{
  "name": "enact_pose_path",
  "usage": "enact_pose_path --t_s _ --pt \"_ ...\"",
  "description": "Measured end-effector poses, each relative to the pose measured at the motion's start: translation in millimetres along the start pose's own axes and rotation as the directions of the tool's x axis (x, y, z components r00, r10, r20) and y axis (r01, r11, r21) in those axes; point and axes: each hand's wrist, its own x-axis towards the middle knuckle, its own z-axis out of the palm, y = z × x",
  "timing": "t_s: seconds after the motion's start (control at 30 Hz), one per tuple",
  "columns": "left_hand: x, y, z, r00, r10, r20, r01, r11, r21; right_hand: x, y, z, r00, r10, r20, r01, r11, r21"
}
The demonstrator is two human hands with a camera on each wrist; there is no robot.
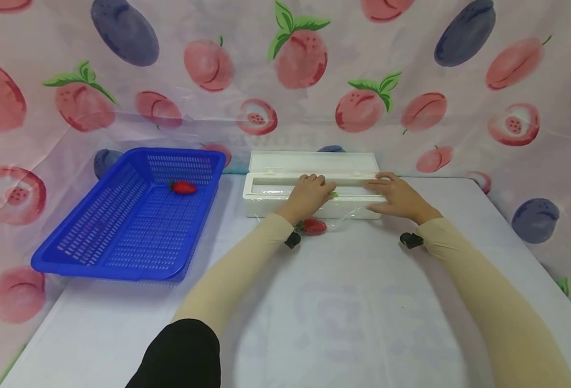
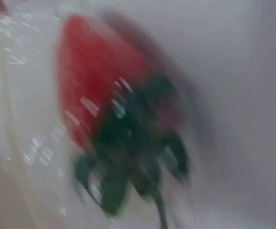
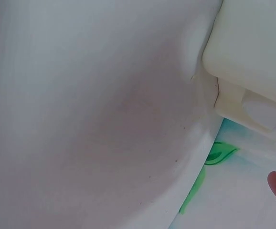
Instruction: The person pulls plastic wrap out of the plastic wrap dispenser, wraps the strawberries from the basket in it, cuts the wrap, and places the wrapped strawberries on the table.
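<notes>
A long white cling film box (image 1: 266,205) stands at the back of the table, its lid (image 1: 314,162) raised. My left hand (image 1: 308,195) reaches over its front edge with bent fingers. A small green piece (image 1: 334,194) shows at those fingertips; whether they pinch it, I cannot tell. Across the box's right end lies my right hand (image 1: 399,197), fingers extended and thumb spread apart. Under my left wrist, in front of the box, a red strawberry (image 1: 314,226) lies with clear film (image 1: 336,224) around it. The left wrist view shows this strawberry (image 2: 95,71) blurred, with green leaves.
To the left stands a blue plastic basket (image 1: 101,271) with another red strawberry (image 1: 184,187) inside. A fruit-printed cloth (image 1: 246,70) hangs behind the white-covered table (image 1: 343,323). The right wrist view shows the box's rounded end (image 3: 252,52) near the table edge.
</notes>
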Motion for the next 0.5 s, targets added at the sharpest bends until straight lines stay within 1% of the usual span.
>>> enact_pose_path --t_s 0.1,0.2,0.27,0.33,0.4,0.5 --pt "1.6 4.9 -0.2 1.0 -0.016 -0.017 0.015 0.998 -0.055 -2.0 2 0 1.0 -0.006 -0.009 0.006 1.0 -0.012" --pt "3.8 10.7 1.0 0.998 -0.01 -0.066 0.004 0.995 -0.096 -3.6 2 0 1.0 -0.01 -0.022 0.01 1.0 -0.006" --pt "4.1 12.5 3.0 0.994 -0.011 -0.109 0.001 0.995 -0.097 -3.5 2 1 1.0 0.002 -0.022 -0.001 1.0 0.017" --pt "3.6 11.6 4.7 0.991 -0.019 -0.134 0.006 0.995 -0.099 -2.4 2 3 1.0 0.019 -0.013 -0.018 0.999 0.033" --pt "2.0 8.7 5.1 0.99 -0.03 -0.141 0.014 0.994 -0.111 -1.3 1 4 0.999 0.04 0.002 -0.041 0.998 0.043" --pt "-1.4 2.2 2.7 0.992 -0.036 -0.122 0.019 0.99 -0.139 -0.7 0 3 0.998 0.063 0.022 -0.064 0.997 0.035"
